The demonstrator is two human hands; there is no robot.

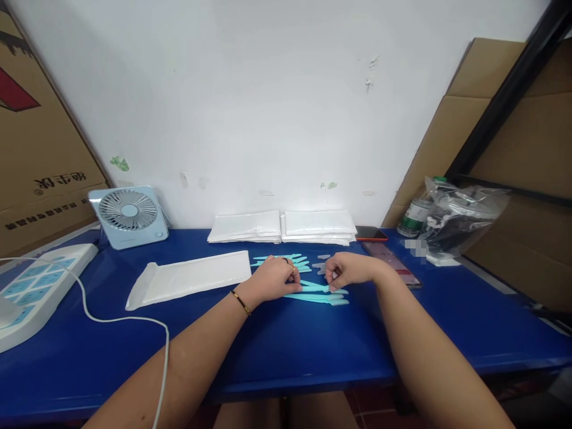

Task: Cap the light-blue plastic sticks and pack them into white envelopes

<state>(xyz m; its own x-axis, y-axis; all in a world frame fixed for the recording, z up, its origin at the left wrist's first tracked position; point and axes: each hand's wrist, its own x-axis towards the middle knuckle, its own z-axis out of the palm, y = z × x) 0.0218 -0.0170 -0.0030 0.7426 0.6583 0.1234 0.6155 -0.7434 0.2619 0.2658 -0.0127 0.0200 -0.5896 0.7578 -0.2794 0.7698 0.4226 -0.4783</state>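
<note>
Several thin turquoise sticks with pale, clear-looking ends lie at the middle of the blue table. My left hand point(277, 278) is closed on the left end of one turquoise stick point(315, 289), while my right hand point(343, 271) pinches its right end. Just in front of it lie more sticks point(313, 297), side by side. Behind my left hand is another group of turquoise sticks point(300, 260), partly hidden by the fingers. Small clear pieces point(322, 257) rest behind my right hand. A long white padded packet point(196, 277) lies left of my left hand.
Stacked white packets point(245, 225) stand by the wall. A blue fan point(129, 215), power strip point(42, 292) and white cable point(116, 320) are left. Phones point(393, 262) point(372, 233), a bottle point(415, 215) and a plastic bag point(465, 217) are right.
</note>
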